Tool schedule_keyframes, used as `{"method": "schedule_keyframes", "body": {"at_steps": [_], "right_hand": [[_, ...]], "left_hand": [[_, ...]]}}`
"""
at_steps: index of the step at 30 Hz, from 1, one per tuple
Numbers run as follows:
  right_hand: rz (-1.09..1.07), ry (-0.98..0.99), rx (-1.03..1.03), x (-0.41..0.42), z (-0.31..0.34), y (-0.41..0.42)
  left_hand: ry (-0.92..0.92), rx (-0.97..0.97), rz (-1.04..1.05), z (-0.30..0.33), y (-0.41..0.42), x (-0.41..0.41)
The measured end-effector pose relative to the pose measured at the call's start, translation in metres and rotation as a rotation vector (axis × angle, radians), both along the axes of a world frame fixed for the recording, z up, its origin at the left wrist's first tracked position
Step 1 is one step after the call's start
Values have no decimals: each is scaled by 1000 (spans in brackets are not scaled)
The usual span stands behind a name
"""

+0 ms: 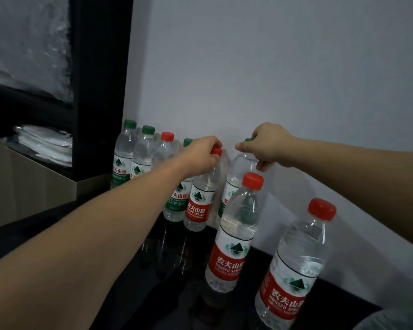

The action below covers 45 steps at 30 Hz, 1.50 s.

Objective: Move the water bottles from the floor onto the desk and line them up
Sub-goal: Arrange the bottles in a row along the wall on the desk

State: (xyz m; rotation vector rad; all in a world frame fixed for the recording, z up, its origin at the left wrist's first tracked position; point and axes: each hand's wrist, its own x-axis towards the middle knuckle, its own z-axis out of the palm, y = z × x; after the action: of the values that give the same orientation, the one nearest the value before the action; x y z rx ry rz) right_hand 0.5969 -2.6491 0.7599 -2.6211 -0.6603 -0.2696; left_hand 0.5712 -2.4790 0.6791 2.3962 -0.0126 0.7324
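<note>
Hands grip two caps against the wall [272,67], left hand [200,154] holding red-capped bottle [200,196], right hand [268,145] holding green-capped bottle [236,177]; best nudged upright, snug to that wall.

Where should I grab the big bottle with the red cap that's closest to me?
Probably the neck just under the red cap of the nearest bottle, coming down from above. It stands upright, its top is free, and the wall behind and the neighbouring bottle crowd its sides. Both hands in view already hold bottles by the top.
</note>
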Motion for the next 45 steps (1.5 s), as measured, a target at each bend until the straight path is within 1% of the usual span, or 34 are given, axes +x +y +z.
{"method": "schedule_keyframes", "body": {"at_steps": [2, 5, 7, 14, 19, 27, 31, 33, 35, 36, 38, 40, 45], "right_hand": [[-5, -43, -55, 1, -8, 6], [-21, -173, -204, -1, -17, 13], [-17, -206, -244, 0, -22, 17], [-29, -176, -254, 11, -34, 21], [-12, -155, -243, 14, -34, 18], [2, -39, -242, 12, -30, 15], [-7, 153, -69, 3, -15, 1], [-4, 199, -34, -10, 1, -11], [-4, 169, -36, -25, 18, -27], [-7, 135, -56, -34, 27, -36], [-20, 67, -114, -55, 43, -53], [-32, 28, -169, -78, 56, -70], [-25, 72, -191, -123, 76, -108]], "left_hand": [[-13, 0, 13, -4, 4, 2], [-24, 19, 8, -7, 8, 3], [-33, 27, -10, -8, 8, 4], [-102, 41, 8, -16, 10, 7], [-125, 16, -4, -21, 10, 10], [-138, 41, 25, -22, 9, 10], [-70, 49, 64, -14, -1, 4], [4, 59, 68, -6, -4, -5], [60, 37, 94, 4, -6, -19], [62, 6, 122, 10, -8, -28], [5, -62, 180, 23, -12, -49], [-39, -68, 220, 41, -17, -75], [52, -48, 192, 86, -25, -139]]}}
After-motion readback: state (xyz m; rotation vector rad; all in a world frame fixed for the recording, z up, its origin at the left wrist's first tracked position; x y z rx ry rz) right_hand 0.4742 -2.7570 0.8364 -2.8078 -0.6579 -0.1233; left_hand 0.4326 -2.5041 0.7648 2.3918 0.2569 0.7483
